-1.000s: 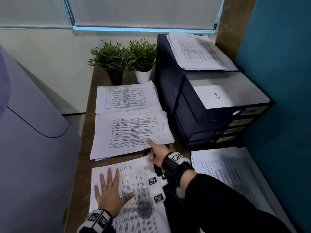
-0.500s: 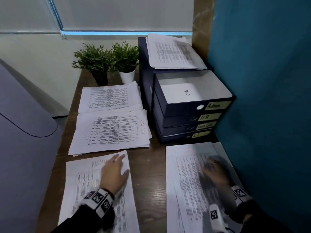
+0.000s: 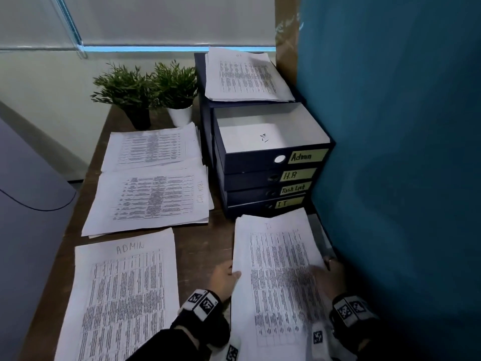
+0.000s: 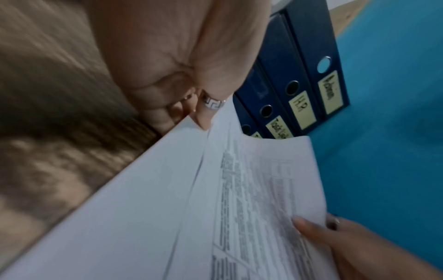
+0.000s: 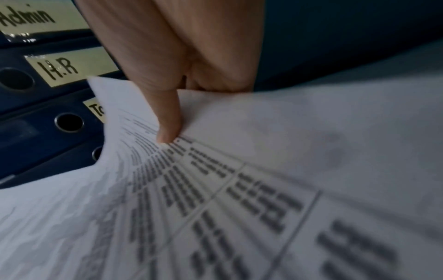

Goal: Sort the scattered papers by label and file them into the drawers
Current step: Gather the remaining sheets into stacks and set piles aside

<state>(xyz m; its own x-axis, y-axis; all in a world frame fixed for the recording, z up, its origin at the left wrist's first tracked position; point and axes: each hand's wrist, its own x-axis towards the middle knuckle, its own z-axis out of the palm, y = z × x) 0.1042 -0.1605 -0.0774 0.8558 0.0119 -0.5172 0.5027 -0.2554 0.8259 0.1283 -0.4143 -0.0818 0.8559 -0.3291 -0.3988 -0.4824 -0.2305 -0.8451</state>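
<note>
Both hands hold the IT paper stack (image 3: pixel 278 277) in front of the drawer unit (image 3: pixel 260 162). My left hand (image 3: pixel 223 277) pinches its left edge, thumb on top (image 4: pixel 203 117). My right hand (image 3: pixel 330 274) grips its right edge, thumb pressed on the print (image 5: pixel 167 123). The stack (image 4: pixel 215 208) lifts off the desk at its far end (image 5: pixel 215 189). The top drawer, labelled Admin (image 3: pixel 307 156), stands pulled out with white paper inside. Drawers H.R (image 3: pixel 296 175), Task List (image 3: pixel 294 189) and IT (image 3: pixel 286 203) are closed. An ADMIN stack (image 3: pixel 122 295) lies at the near left.
A Task List stack (image 3: pixel 151 199) and another stack (image 3: pixel 153 147) lie on the wooden desk (image 3: pixel 205 243) behind the ADMIN pile. More papers (image 3: pixel 244 76) rest on top of the drawer unit. Two potted plants (image 3: pixel 145 92) stand at the back. A teal partition (image 3: pixel 390 152) closes the right side.
My left hand left the ADMIN stack and moved right to the IT stack's left edge. My right hand went from lying flat on the IT papers to gripping their right edge.
</note>
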